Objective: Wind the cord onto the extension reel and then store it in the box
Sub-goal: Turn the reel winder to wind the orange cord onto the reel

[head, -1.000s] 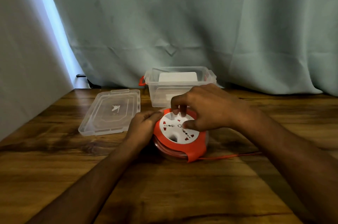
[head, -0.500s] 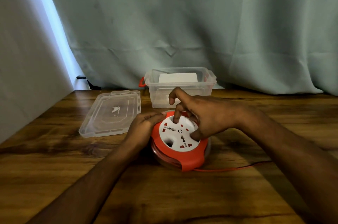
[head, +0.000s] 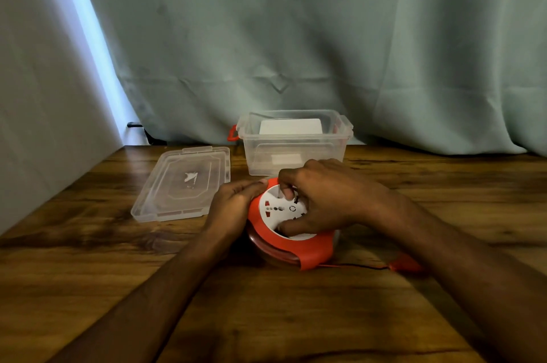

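Head view: extension reel (head: 288, 239) — orange housing, white socket face — sits on the wooden table (head: 266, 318), just in front of the clear plastic box (head: 294, 152). Left hand (head: 233, 204) is cupped against the reel's left rim, thumb lying along the top edge, holding the housing. Right hand (head: 322, 199) lies over the white face; 1 fingertip (head: 286, 192) presses into the far part of the face, thumb low at the near edge, fingers curled down on it. Thin orange cord (head: 355, 266) leaves the reel's near right side and runs along the table to an orange plug (head: 404, 265), partly hidden by the right forearm. Box stands open — a white item inside, orange latch on its left end. Clear lid (head: 183, 185) lies flat to the box's left, apart from it. Green curtain (head: 296, 37) behind.
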Motion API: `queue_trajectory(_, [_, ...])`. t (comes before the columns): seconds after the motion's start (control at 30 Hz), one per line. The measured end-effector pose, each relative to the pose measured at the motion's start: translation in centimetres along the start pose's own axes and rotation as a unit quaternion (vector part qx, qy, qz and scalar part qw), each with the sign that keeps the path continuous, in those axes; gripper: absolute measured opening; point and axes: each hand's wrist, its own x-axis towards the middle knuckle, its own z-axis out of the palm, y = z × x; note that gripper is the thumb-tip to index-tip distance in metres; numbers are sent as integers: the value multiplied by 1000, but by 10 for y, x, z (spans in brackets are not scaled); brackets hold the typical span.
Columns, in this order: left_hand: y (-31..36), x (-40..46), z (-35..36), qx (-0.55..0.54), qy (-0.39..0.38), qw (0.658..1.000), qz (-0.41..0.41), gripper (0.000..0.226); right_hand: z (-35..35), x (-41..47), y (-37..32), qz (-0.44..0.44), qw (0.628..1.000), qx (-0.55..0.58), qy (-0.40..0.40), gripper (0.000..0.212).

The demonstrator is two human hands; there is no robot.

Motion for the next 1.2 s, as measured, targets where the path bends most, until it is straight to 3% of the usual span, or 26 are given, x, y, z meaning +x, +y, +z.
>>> queue_trajectory(0.23, [0,2,0,4,1,1000,-9,22,-18,0,10,-8,999,49,17,41])
queue_trajectory(0.4, [0,2,0,8,-16,1000,-15,25,-28,-5,20,-40,988,135,-70,70])
queue_trajectory(0.67, [0,2,-4,9,-36,999,0,27,-22,-4,17,-42,986,122,-102,87])
queue_trajectory(0.83, [0,1,-4,7,-33,999,-4,24,-20,-5,19,-18,977,188,-94,103])
queue_trajectory(0.97, [0,1,-3,8,-25,1000,-7,24,-18,-4,15,-11,990,128,-64,96])
queue_trajectory(1.2, [-3,2,1,25,11,1000,3,25,-5,0,5,45,998,35,-32,57])
